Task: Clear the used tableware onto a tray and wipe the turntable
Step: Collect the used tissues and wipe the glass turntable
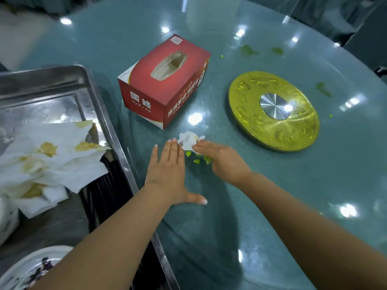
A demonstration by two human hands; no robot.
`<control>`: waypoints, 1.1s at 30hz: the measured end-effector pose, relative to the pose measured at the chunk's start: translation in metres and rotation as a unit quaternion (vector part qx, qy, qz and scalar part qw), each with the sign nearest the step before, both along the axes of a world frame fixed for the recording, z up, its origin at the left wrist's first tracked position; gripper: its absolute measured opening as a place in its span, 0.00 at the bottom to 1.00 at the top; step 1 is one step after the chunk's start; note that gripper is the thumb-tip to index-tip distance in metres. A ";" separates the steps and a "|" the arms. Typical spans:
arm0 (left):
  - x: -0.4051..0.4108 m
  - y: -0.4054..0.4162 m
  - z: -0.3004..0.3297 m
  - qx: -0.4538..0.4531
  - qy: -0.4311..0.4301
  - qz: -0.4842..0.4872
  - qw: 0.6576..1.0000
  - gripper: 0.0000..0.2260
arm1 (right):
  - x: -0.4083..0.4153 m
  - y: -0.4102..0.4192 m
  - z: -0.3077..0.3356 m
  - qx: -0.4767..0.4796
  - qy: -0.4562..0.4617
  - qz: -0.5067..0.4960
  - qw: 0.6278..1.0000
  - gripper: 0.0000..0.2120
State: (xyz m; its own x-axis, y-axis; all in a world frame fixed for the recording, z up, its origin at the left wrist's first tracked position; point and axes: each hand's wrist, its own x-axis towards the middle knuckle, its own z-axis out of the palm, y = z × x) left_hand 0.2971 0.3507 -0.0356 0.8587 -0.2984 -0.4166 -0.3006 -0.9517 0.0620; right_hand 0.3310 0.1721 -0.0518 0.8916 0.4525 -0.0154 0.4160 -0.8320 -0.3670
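Red tissue box (165, 80) nr gold hub (274, 111)

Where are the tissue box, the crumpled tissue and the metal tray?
tissue box (167, 88): head view, red top beside the opening.
crumpled tissue (188, 141): head view, white wad beyond the right hand's fingers.
metal tray (52, 80): head view, far rim.

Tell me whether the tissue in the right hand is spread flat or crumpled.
Crumpled. The tissue is a bunched white wad with a yellowish stain, pinched by the right hand on the glass turntable.
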 end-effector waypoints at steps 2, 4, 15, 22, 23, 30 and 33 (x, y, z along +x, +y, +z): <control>-0.002 -0.001 0.000 -0.001 -0.003 -0.001 1.000 0.67 | 0.001 -0.011 0.007 0.029 -0.019 -0.027 0.999 0.33; -0.004 -0.002 -0.001 0.000 -0.003 0.003 1.000 0.68 | 0.005 -0.028 0.014 0.025 -0.034 -0.088 0.995 0.33; -0.004 -0.004 0.000 0.007 0.004 0.002 1.000 0.68 | -0.038 -0.029 -0.002 0.014 0.010 -0.095 0.995 0.35; 0.001 0.000 -0.001 0.011 0.001 -0.006 1.000 0.68 | -0.059 -0.059 0.007 0.032 -0.010 -0.296 0.955 0.33; 0.001 0.000 0.000 0.011 0.001 -0.007 1.000 0.68 | -0.063 -0.060 0.004 0.029 -0.008 -0.312 0.950 0.33; 0.010 0.007 0.001 0.014 -0.010 -0.023 1.000 0.69 | -0.082 -0.003 -0.014 0.062 -0.006 -0.316 0.947 0.33; 0.019 0.010 0.005 0.029 -0.017 -0.036 0.999 0.69 | -0.083 0.006 -0.009 0.079 0.001 -0.292 0.953 0.33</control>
State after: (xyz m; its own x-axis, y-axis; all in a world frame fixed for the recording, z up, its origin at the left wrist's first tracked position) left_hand 0.3157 0.3610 -0.0309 0.8495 -0.3367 -0.4062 -0.3698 -0.9291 -0.0032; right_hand 0.2484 0.1784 -0.0609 0.9921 -0.1250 0.0102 -0.1026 -0.8556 -0.5074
